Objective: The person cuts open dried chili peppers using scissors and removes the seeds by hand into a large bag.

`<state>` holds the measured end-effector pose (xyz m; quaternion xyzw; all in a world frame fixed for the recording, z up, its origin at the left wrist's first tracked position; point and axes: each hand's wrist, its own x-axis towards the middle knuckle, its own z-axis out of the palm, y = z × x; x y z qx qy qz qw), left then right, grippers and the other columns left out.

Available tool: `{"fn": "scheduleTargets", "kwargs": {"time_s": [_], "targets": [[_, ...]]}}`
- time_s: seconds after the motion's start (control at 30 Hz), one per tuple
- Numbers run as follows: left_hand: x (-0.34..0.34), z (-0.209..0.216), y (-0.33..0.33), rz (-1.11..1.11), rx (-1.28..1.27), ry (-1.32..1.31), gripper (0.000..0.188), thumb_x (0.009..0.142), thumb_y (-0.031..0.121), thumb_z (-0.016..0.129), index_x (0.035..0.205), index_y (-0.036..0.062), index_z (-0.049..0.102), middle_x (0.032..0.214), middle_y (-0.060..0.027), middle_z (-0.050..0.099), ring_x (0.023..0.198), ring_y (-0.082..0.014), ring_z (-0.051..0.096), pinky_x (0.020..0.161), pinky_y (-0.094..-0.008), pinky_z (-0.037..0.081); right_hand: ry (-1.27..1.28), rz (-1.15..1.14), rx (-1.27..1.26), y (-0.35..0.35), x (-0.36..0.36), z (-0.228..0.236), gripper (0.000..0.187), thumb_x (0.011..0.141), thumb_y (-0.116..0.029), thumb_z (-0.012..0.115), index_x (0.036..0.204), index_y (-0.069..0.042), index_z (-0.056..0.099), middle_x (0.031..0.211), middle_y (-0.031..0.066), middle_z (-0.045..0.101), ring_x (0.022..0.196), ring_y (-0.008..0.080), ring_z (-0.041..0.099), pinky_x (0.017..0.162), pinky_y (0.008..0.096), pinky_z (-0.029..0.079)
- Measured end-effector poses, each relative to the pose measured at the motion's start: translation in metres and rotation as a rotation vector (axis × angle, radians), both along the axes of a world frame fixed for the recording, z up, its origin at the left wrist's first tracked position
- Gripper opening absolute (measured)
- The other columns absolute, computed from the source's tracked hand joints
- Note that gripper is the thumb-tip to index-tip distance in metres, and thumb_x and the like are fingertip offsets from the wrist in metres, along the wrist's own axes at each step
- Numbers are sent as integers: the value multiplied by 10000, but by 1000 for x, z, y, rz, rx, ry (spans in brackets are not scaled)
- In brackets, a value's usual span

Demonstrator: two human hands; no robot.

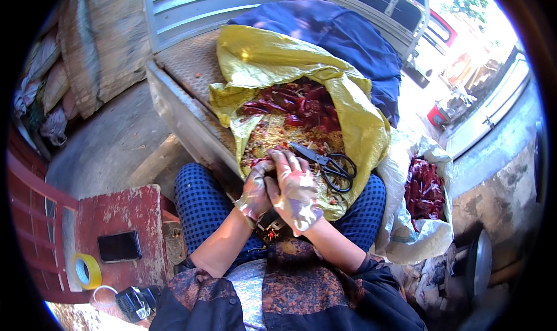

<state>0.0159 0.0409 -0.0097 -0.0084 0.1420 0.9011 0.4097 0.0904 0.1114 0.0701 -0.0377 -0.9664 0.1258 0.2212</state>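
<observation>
My hands, in pale, stained gloves, meet over the near edge of an open yellow woven sack [290, 52]. My left hand [255, 192] is closed, its fingertips against my right hand [297, 194]. The right hand's fingers reach forward, pressed together and bent toward the left; whatever lies between the hands is hidden. Dried red chili peppers [301, 102] fill the sack's far part, with yellowish seeds [272, 132] and red bits nearer me. Just right of my right fingers, black-handled scissors [338, 172] lie on the seeds, blades pointing up and left.
A white sack [400, 238] with more red chilies [425, 189] stands at my right. The yellow sack rests on a metal cart bed [188, 70], beside dark blue cloth [348, 35]. On the worn red chair [136, 203] at left lie a phone [119, 247] and yellow tape [87, 270].
</observation>
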Motion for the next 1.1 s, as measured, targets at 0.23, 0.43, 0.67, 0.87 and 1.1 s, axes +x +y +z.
{"fn": "scheduleTargets", "kwargs": {"time_s": [0.23,0.43,0.67,0.87,1.1], "targets": [[-8,-7,-17,127,-33,220,289,927,236,432,1144,69,523,1100,-88,585,1004,-225,561,931,-360,435,32,145,-148,-9,-10,-2,646,762,-160,576,1338,-1,331,1289,257,420,1169,428,425,983,454,361],[8,20,11,-86,36,199,357,943,240,423,1238,45,469,1187,-103,549,1093,-234,527,991,-366,387,43,146,-191,29,0,-12,727,702,-59,593,1368,-36,303,1285,237,437,1155,418,447,960,442,386],[30,54,33,-299,116,386,451,914,250,522,1305,55,411,1258,-117,505,1158,-245,490,1016,-398,364,166,90,-1028,79,30,24,500,757,-61,562,1246,-46,462,1082,124,571,912,219,588,795,321,489],[29,54,29,-294,178,212,598,893,279,545,1365,17,287,1368,-217,341,1281,-340,344,1074,-436,307,574,-432,-107,286,96,43,473,912,-287,514,1309,-46,427,1035,160,602,868,257,619,742,380,517],[31,40,29,-361,116,212,591,877,231,561,1360,13,301,1357,-227,359,1284,-352,343,1071,-456,310,-11,-876,-50,357,193,31,429,836,-390,563,1138,-85,566,1066,171,626,954,341,607,843,413,464]]}}
